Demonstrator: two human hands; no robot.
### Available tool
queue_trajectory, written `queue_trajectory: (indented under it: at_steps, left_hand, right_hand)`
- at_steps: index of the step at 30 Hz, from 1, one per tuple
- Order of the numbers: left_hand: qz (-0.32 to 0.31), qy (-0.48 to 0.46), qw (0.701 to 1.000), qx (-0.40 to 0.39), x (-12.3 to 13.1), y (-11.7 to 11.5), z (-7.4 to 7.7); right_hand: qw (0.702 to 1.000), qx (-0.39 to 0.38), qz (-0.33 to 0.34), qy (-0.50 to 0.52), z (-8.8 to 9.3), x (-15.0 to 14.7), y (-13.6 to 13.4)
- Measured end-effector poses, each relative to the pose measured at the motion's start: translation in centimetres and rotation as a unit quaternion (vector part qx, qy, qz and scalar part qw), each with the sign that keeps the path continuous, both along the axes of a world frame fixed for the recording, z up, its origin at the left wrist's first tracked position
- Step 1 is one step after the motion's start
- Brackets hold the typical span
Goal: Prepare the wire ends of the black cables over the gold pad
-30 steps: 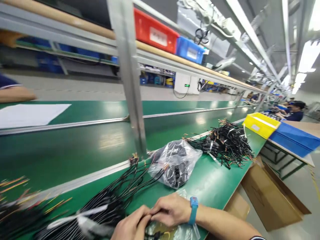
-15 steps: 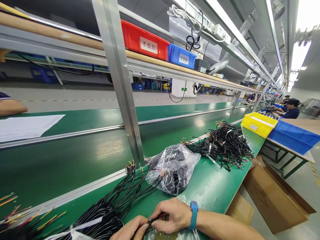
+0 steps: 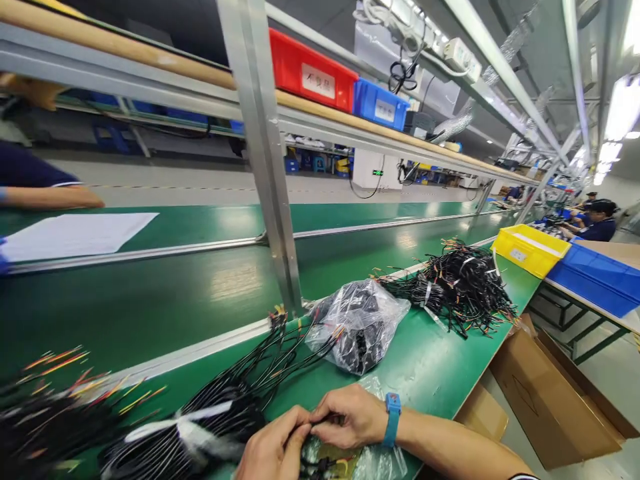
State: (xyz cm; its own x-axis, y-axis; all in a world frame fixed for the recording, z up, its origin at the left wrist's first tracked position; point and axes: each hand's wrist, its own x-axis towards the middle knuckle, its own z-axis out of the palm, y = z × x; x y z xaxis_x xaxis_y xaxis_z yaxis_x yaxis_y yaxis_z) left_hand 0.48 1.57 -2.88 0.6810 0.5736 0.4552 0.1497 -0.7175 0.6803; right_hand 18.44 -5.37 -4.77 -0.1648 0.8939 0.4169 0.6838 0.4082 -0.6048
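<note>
My left hand (image 3: 277, 443) and my right hand (image 3: 350, 417), the one with a blue wristband (image 3: 393, 419), meet fingertip to fingertip at the lower middle. Both pinch a small dark piece, mostly hidden by the fingers. Beneath them lie a clear plastic bag (image 3: 383, 460) and short black cable parts (image 3: 320, 467). Left of my hands is a bundle of black cables (image 3: 165, 453) tied with a white strip. Just beyond them sits a clear bag of black parts (image 3: 357, 327), with cable ends touching its left side.
A heap of black cables (image 3: 463, 287) lies farther right. Past it are a yellow bin (image 3: 530, 250) and a blue bin (image 3: 595, 277). A metal post (image 3: 270, 167) rises behind the bench; a cardboard box (image 3: 555, 393) stands below right. Across, a person's arm (image 3: 60, 197) rests near paper (image 3: 80, 235).
The whole view has shifted, so the bench things appear farther right. My fingertips are closer together, and black cable parts now show below them. More of the person's arm across the bench shows.
</note>
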Motion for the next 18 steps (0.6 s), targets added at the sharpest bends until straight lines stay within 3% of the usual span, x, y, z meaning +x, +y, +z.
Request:
queue_trajectory:
  at_steps: [2,7,18]
  left_hand:
    - [0.022,0.010,0.999,-0.024,0.2,-0.8,0.9]
    - [0.042,0.044,0.996,-0.064,0.3,-1.9,2.6]
    - [0.048,0.032,0.996,-0.063,0.1,-1.8,1.5]
  right_hand:
    - [0.999,0.004,-0.029,0.025,1.0,-0.2,-0.6]
    - [0.993,-0.027,-0.001,0.113,2.6,0.3,-1.6]
    - [0.993,-0.047,0.006,0.107,3.0,1.0,-1.9]
